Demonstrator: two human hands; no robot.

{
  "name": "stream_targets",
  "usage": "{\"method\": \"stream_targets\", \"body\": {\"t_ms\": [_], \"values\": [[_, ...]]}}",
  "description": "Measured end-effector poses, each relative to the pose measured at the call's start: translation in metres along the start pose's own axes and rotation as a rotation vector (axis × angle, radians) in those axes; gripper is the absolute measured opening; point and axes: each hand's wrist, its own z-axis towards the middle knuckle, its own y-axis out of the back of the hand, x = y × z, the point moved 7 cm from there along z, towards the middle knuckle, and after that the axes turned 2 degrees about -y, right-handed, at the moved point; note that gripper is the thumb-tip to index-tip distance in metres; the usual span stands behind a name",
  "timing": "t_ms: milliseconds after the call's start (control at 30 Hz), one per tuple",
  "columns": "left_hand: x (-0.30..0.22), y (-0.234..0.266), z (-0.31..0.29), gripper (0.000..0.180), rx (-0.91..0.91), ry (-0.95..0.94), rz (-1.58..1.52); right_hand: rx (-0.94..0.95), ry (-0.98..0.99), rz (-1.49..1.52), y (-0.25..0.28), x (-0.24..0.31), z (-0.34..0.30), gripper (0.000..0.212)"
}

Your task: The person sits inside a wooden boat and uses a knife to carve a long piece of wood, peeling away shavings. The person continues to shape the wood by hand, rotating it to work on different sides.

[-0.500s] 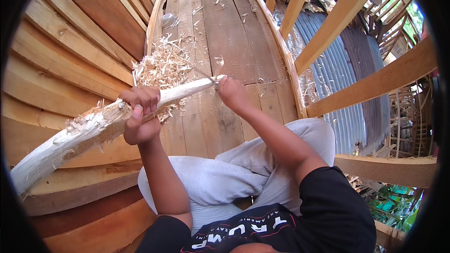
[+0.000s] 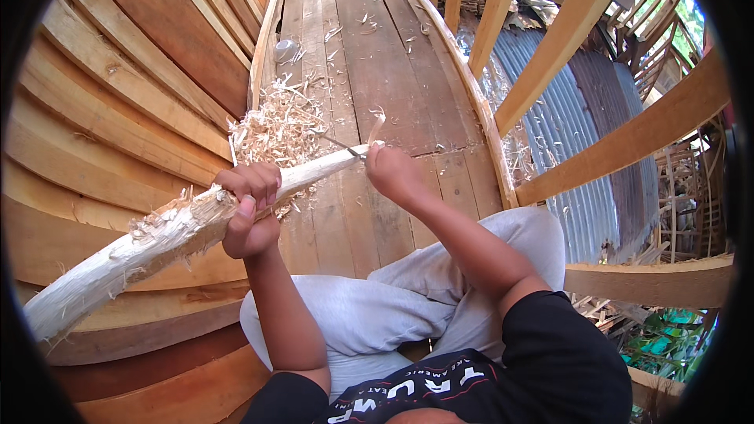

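pale wooden pole in the left hand, thin blade in the right hand

left of the pole, its thick end lies against the view of a plank wall; the left hand is wrapped tightly round the pole's middle, thumb up; beyond the pole, a heap of curly shavings lies on the board floor, with a small clear container farther off; the blade crosses the pole's narrow end, and the right hand is closed in a fist there, hiding the handle; a shaving curl rises beside that end; nearer the body than the pole, a black shirt bears white lettering and thin red lines; right of the pole, corrugated sheets show past wooden rails.
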Motion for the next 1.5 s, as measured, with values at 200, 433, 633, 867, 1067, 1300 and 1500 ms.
{"method": "stream_targets", "body": {"t_ms": [200, 433, 633, 867, 1067, 1300, 1500], "values": [[0.004, -0.002, 0.004, 0.016, 0.003, 0.019, -0.025, -0.012, -0.071, -0.050, -0.008, -0.042, 0.028, 0.052], [-0.001, 0.014, 0.002, 0.018, -0.040, 0.050, 0.014, 0.171, 0.089, -0.067, -0.003, 0.003, -0.016, 0.047], [0.003, 0.011, 0.003, 0.021, -0.034, 0.072, 0.014, 0.228, 0.032, -0.044, -0.013, -0.038, 0.020, 0.043], [0.002, 0.011, 0.002, 0.020, 0.065, 0.021, -0.034, 0.284, -0.060, -0.096, -0.002, -0.037, 0.012, 0.042], [0.006, 0.005, 0.004, 0.017, 0.036, 0.016, -0.074, 0.238, -0.016, -0.063, -0.012, -0.047, 0.024, 0.044], [-0.001, 0.002, -0.002, 0.018, 0.124, 0.021, -0.017, 0.291, 0.005, -0.169, -0.003, -0.045, 0.006, 0.045], [0.004, -0.011, 0.007, 0.015, 0.140, 0.018, -0.064, 0.235, 0.046, -0.090, -0.017, -0.044, 0.031, 0.044]]}}
